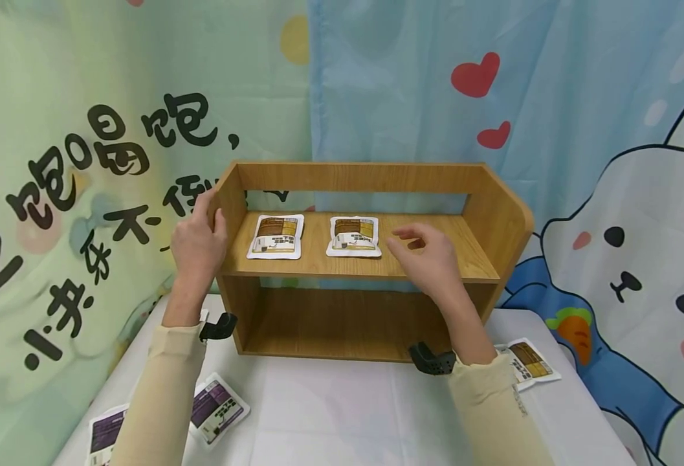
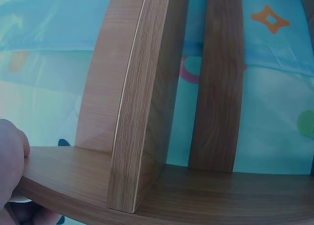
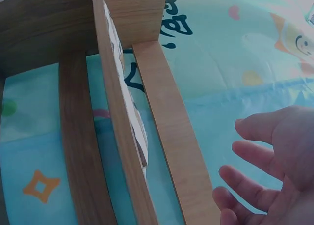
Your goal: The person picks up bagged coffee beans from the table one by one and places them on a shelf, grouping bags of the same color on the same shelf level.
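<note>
A two-tier wooden shelf [image 1: 371,268] stands on the white table. My left hand [image 1: 198,236] grips the front edge of its left side panel; in the left wrist view the fingers [image 2: 11,158] wrap around that edge. Two white-and-brown pouches lie on the upper board, one pouch [image 1: 276,237] at the left and another pouch [image 1: 354,237] near the middle. Just right of the middle pouch, my right hand [image 1: 429,255] hovers over the board holding nothing. Its fingers are apart and loosely bent in the right wrist view, where the pouches appear edge-on.
Another brown-and-white pouch [image 1: 530,364] lies on the table at the right, partly behind the right sleeve. Two purple-and-white pouches are at the left, one pouch [image 1: 218,409] beside the left sleeve and one pouch [image 1: 106,435] partly covered by it. Printed curtains [image 1: 388,77] hang behind the shelf.
</note>
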